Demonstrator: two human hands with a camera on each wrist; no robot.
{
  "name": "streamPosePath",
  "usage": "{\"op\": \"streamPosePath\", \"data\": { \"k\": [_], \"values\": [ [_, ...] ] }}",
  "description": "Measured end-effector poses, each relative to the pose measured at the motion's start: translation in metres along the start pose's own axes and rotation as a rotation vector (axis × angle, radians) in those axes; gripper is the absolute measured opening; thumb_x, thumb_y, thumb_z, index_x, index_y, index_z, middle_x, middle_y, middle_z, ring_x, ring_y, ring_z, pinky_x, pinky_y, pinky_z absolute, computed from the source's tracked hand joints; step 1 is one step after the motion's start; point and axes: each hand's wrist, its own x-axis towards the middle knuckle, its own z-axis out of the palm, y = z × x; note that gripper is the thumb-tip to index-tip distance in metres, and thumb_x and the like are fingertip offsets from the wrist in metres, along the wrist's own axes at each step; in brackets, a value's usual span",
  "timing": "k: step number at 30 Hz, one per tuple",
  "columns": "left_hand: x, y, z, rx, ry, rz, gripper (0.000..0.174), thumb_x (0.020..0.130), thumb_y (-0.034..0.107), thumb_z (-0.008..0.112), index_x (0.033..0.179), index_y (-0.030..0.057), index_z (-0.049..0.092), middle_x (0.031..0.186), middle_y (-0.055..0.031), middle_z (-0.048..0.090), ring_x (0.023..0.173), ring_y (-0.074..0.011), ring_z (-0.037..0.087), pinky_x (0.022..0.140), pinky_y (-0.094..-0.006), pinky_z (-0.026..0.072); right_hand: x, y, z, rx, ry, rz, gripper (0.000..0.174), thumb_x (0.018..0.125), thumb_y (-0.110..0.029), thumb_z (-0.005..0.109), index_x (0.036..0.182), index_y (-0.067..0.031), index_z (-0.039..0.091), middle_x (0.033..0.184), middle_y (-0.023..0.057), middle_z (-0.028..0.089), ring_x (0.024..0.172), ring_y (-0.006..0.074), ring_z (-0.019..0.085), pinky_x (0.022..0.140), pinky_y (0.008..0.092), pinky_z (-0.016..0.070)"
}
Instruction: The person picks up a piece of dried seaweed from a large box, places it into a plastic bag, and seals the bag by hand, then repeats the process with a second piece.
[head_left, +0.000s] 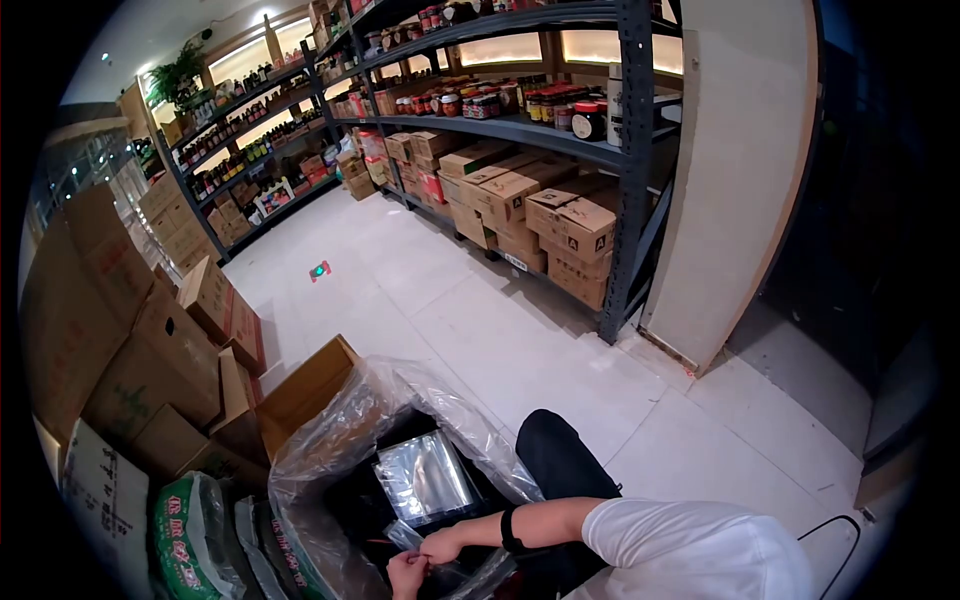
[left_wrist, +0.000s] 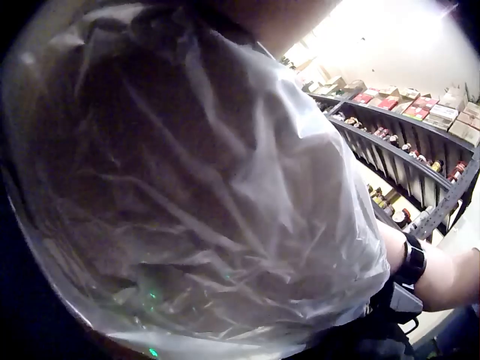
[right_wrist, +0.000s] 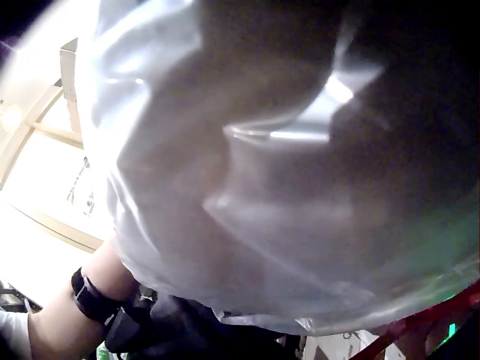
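My left hand (head_left: 407,576) and right hand (head_left: 440,546) meet close together over the near side of an open carton lined with a clear plastic bag (head_left: 395,375). Their curled fingers pinch clear plastic film (head_left: 405,536) between them. Crinkled translucent plastic (left_wrist: 225,180) fills most of the left wrist view and hides the fingers there. Similar plastic (right_wrist: 262,202) covers the right wrist view, with a red strip (right_wrist: 427,316) at its lower edge. Inside the carton, a shiny flat clear-wrapped pack (head_left: 428,476) lies among black contents.
Left of the carton stand green-and-white sacks (head_left: 188,530) and stacked cardboard boxes (head_left: 160,350). Across the pale tiled floor (head_left: 460,310), a dark metal shelf (head_left: 560,135) holds jars, with cartons (head_left: 575,220) below. My bent knee (head_left: 560,450) is beside the lined carton.
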Motion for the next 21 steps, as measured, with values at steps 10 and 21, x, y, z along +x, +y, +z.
{"op": "streamPosePath", "data": {
  "k": [10, 21],
  "values": [
    [0.012, -0.014, 0.000, 0.203, 0.091, 0.129, 0.025, 0.066, 0.018, 0.073, 0.083, -0.0012, 0.073, 0.062, -0.0132, 0.067, 0.058, -0.0179, 0.068, 0.059, -0.0301, 0.0535, -0.001, -0.004, -0.002, -0.064, 0.010, 0.089, 0.033, 0.085, -0.029, 0.054, 0.095, -0.0005, 0.067, 0.094, 0.0222, 0.068, 0.091, 0.0398, 0.064, 0.077, 0.0479, 0.0493],
    [-0.028, 0.032, -0.017, 0.004, -0.043, 0.148, 0.027, 0.091, 0.023, 0.064, 0.085, -0.0027, 0.071, 0.063, -0.0038, 0.063, 0.057, -0.0097, 0.055, 0.055, -0.0265, 0.0454, -0.003, -0.005, -0.008, 0.045, 0.082, 0.035, 0.025, 0.085, -0.027, 0.053, 0.089, -0.0083, 0.069, 0.089, 0.0155, 0.069, 0.087, 0.0337, 0.066, 0.073, 0.0443, 0.0497]
  ]
}}
